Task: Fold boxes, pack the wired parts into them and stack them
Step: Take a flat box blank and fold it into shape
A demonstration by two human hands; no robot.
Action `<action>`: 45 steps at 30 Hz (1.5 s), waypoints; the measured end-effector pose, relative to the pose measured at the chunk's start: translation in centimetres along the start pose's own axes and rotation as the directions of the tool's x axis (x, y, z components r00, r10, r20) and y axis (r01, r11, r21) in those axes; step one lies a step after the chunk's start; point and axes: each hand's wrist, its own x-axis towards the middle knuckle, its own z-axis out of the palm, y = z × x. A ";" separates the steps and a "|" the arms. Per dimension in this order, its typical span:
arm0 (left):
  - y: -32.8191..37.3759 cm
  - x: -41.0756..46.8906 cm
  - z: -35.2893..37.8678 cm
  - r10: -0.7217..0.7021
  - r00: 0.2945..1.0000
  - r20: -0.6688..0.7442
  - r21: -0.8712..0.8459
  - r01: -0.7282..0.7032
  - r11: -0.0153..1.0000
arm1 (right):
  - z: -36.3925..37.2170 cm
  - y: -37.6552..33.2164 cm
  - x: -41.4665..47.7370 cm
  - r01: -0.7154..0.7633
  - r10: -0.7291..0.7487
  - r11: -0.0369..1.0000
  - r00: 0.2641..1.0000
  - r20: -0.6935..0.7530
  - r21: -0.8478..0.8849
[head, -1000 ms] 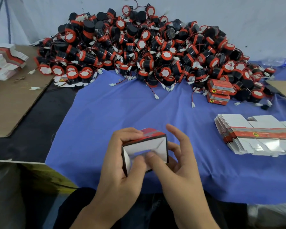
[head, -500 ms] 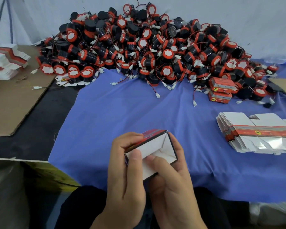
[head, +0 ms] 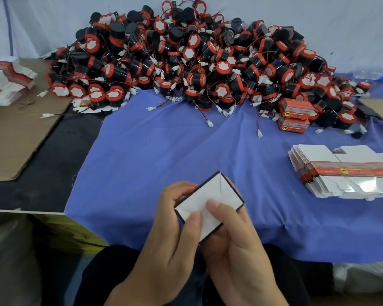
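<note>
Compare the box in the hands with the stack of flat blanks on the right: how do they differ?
1. The box is set up in three dimensions; the flat blanks are collapsed.
2. The box is one piece, held by the left hand and right hand, thumbs on its white flaps; the flat blanks are a stack lying untouched on the blue cloth.
Shared: white card.

the table (head: 42,173) bears cardboard (head: 16,138) and blue cloth (head: 164,155), with wired parts (head: 186,62) and flat boxes (head: 341,173).
</note>
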 end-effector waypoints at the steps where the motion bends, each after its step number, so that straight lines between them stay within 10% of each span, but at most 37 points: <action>1: 0.0 -0.1 -0.1 -0.021 0.999 0.039 0.006 0.020 1.000 | -0.1 0.1 0.0 -0.003 0.003 1.000 1.000 0.005 0.026; 13: -0.4 0.1 -2.8 -0.183 0.965 0.186 0.010 0.185 0.983 | -1.7 -1.2 -0.1 0.203 -0.106 0.918 0.953 0.283 -0.340; 16: 0.0 0.6 -2.8 -0.126 0.977 0.172 0.225 0.086 0.971 | -1.6 -1.8 -0.1 0.331 -0.113 0.615 0.935 0.335 -0.716; 19: -0.3 1.3 -2.2 -0.058 0.997 0.059 0.090 0.053 0.995 | -1.7 -2.4 0.0 0.395 -0.303 0.243 0.899 0.317 -0.886; 21: -1.2 1.7 -1.7 -0.071 0.994 -0.081 -0.077 0.065 0.995 | -2.5 -2.3 0.5 0.441 -0.510 0.169 0.805 0.304 -0.882; 25: -3.0 3.1 -0.5 -0.079 0.992 -0.099 -0.182 0.060 0.981 | -4.0 -1.2 3.1 0.349 -0.405 0.639 0.910 0.087 -0.686; 32: -6.9 6.4 -0.8 -0.134 0.981 -0.138 0.416 0.180 0.891 | -6.4 0.2 7.6 0.268 -0.504 0.408 0.863 0.029 -0.873; 38: -9.0 7.0 -2.9 -0.427 0.899 -0.094 0.081 0.435 0.897 | -8.8 -0.2 8.3 0.177 -0.362 0.554 0.931 -0.044 -0.813; 45: -8.7 11.4 -6.4 -0.345 0.921 -0.181 -0.229 0.302 0.926 | -8.6 -4.5 13.1 0.188 -0.392 0.841 0.858 -0.331 -0.508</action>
